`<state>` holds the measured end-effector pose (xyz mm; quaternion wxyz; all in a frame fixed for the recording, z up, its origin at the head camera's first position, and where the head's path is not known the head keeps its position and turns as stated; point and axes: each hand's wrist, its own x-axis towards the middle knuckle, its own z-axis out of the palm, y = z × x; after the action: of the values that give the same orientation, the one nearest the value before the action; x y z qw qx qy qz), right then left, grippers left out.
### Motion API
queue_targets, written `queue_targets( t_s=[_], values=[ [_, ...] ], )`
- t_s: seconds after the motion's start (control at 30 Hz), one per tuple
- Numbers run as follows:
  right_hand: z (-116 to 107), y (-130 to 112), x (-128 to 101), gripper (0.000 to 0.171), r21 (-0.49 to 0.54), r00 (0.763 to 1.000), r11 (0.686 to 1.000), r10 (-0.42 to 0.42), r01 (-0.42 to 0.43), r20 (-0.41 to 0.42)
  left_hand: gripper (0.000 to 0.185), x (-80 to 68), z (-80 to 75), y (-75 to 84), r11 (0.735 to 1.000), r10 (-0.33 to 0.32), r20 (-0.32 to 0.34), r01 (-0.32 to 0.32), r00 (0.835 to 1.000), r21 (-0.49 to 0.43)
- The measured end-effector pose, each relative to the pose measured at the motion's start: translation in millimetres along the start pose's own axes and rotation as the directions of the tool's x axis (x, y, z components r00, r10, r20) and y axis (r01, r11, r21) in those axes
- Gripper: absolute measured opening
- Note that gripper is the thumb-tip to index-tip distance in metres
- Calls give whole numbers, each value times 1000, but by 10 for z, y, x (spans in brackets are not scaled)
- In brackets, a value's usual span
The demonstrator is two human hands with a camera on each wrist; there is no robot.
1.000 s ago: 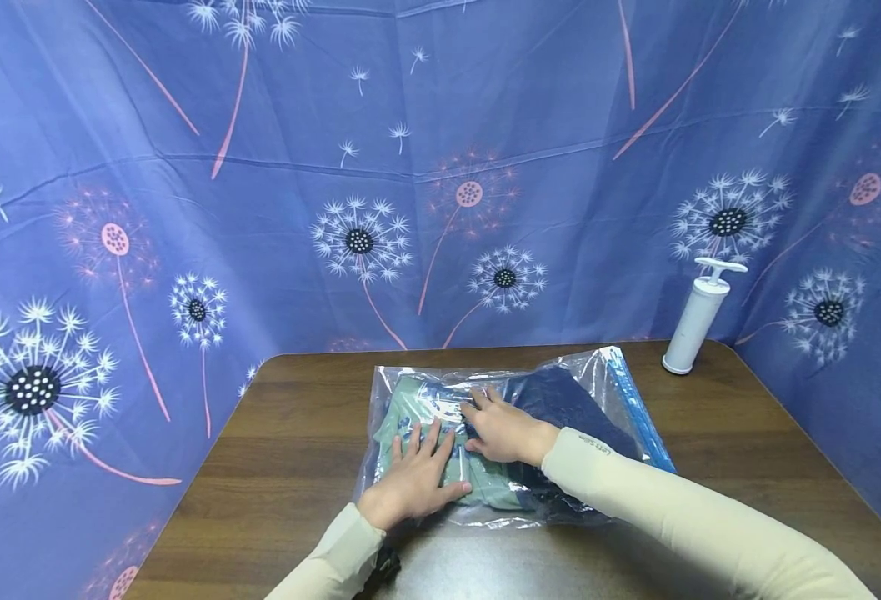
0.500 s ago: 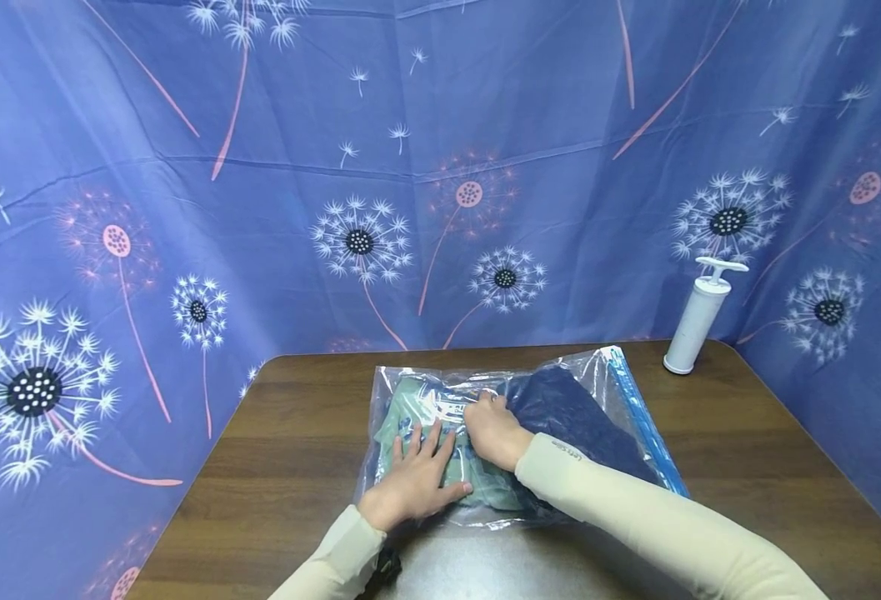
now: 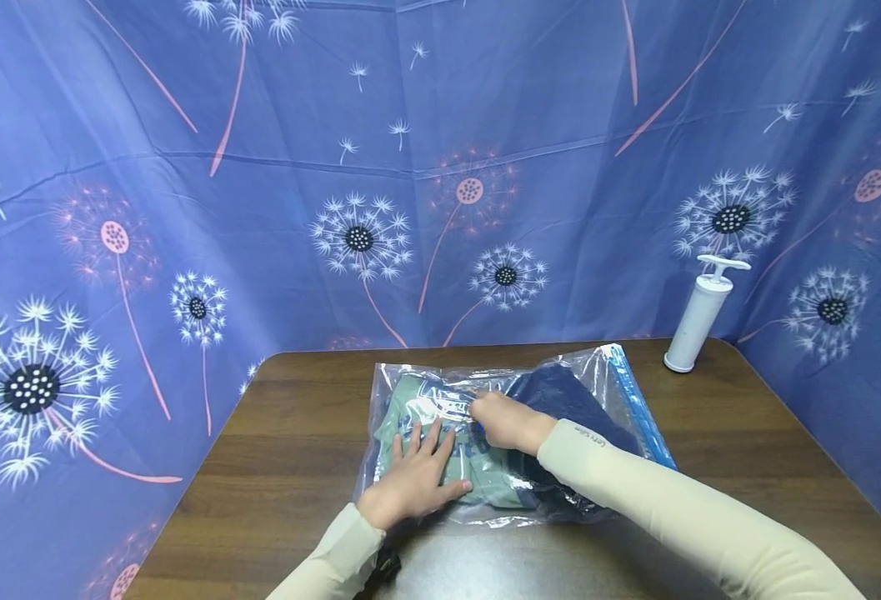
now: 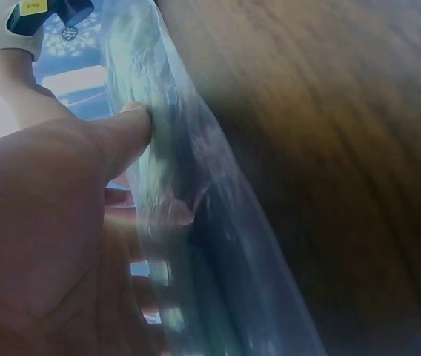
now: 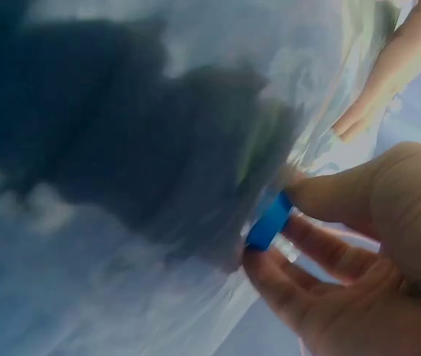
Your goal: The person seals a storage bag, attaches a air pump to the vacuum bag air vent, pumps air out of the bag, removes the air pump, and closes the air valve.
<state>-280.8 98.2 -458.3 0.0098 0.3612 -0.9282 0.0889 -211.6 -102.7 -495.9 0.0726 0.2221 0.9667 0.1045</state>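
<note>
now the left hand [image 3: 412, 482] presses flat on the vacuum bag [image 3: 598, 379] (clothes inside) while the right hand [image 3: 506, 421] pinches its blue cap [image 5: 268, 220].

Small dark lettering runs along the right sleeve [image 3: 590, 439] near the wrist, too small to read. The printing on the bag [image 3: 448, 406] cannot be read either.
</note>
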Motion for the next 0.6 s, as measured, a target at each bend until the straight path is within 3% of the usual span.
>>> queue_targets(
  t_s=[0.2,0.37,0.5,0.6],
  values=[
    [-33,97,-9,35,35,995,995,-97,96,15,92,-1,-27,-7,1000,7,-3,-7,1000,-10],
    [-82,71,-8,39,35,994,994,-101,100,32,91,-11,-43,-15,1000,6,1,-5,1000,-24],
    [-122,10,-9,32,32,997,997,-76,75,31,92,-15,-27,-19,1000,10,5,-10,1000,-20],
    [-142,-42,-11,23,28,1000,1000,13,-13,21,92,-16,-13,-16,1000,12,7,-12,1000,-15]
  ],
)
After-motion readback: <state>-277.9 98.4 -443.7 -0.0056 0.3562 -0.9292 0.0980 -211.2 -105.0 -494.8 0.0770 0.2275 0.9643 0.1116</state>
